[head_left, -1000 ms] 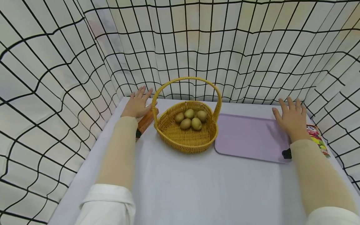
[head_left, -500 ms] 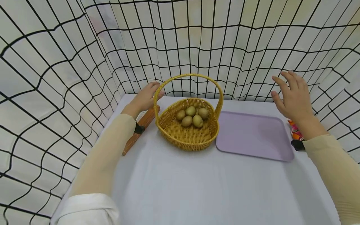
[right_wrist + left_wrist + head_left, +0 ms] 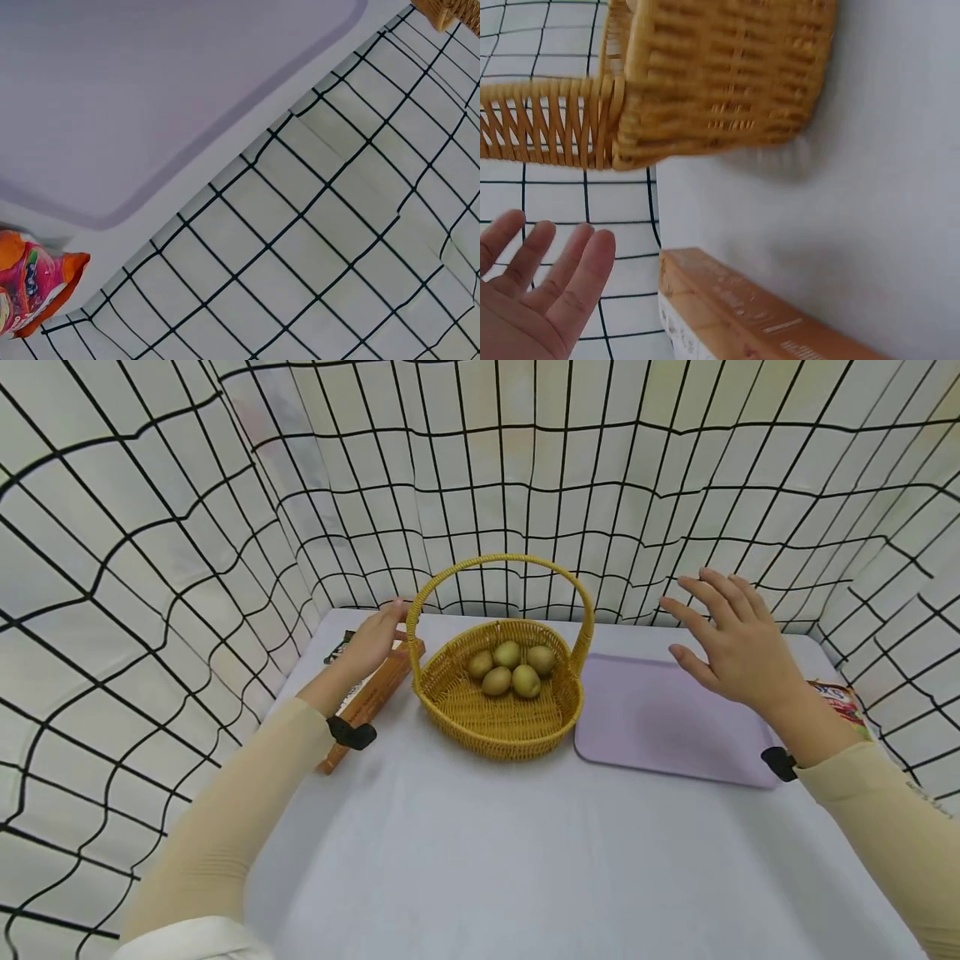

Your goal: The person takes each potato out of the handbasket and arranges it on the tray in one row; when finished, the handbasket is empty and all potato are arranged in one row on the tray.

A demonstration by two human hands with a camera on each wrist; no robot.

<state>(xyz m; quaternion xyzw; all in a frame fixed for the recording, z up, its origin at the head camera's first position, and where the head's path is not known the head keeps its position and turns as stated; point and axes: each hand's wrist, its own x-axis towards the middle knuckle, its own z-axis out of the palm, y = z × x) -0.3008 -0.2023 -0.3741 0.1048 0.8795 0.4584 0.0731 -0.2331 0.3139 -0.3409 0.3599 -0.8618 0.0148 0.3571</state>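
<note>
Fruit [image 3: 497, 682], five pieces: inside wicker basket [image 3: 502, 747] on bench [image 3: 525, 860]; lavender tray [image 3: 622, 718] alongside. Left grip [image 3: 371, 643] spread near basket; right grip [image 3: 738, 650] spread over tray. Both unladen; handling apparently not begun.

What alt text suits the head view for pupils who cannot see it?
A yellow wicker basket of greenish fruits stands on a white table. A person's left hand is beside its handle; the right hand hovers above a lilac tray. Black netting stands behind.
</note>
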